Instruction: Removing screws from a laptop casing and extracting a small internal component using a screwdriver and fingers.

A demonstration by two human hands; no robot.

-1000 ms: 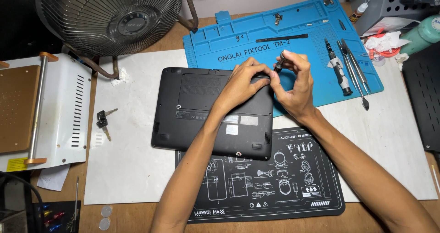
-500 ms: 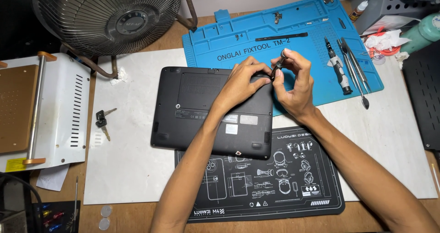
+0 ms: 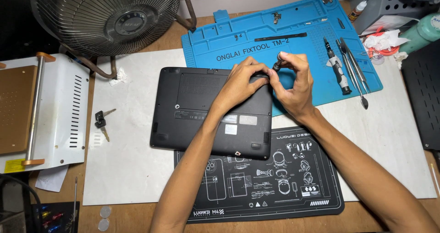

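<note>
R hand (image 3: 295,84) pinches a small dark screwdriver (image 3: 277,66) at the black laptop (image 3: 201,111) back corner. L hand (image 3: 243,79) fingers closed, touching there too. Just right of the grip: tools (image 3: 341,70) on blue mat (image 3: 256,42). Keys (image 3: 101,120) far left.

I see a black laptop (image 3: 208,111) lying with its bottom side up, partly on a white mat (image 3: 133,169), partly on a black printed mat (image 3: 275,187). My left hand (image 3: 240,84) presses on its far right corner. My right hand (image 3: 295,84) pinches a small dark screwdriver (image 3: 277,66) at that same corner. Behind lies a blue work mat (image 3: 256,40) with tools (image 3: 343,70). Two keys (image 3: 101,122) rest left of the laptop, and a fan (image 3: 107,17) stands at the far left.
</note>
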